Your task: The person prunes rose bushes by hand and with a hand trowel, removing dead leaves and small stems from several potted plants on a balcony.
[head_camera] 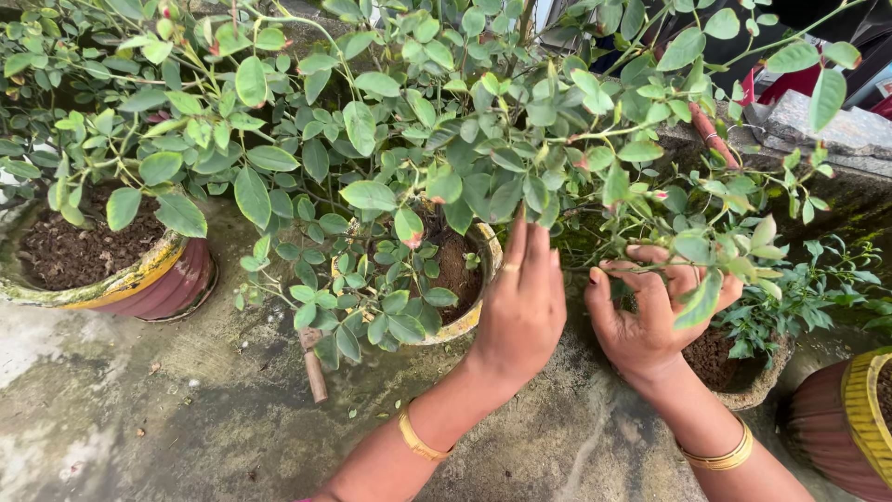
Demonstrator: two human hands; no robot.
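On rough, stained grey concrete floor point(186, 418) outdoors, the left hand point(522, 302) reaches flat-fingered into the leafy green shrub point(418, 139) in the middle yellow-rimmed clay pot point(474, 311); the right hand point(650, 316), fingers curled, holds a thin leafy stem point(650, 268). A maroon pot point(167, 284) stands far left.

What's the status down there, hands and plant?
Left hand open, reaching into potted plant. Right hand parting leafy stems. Wooden-handled tool lying on ground beside the pot.
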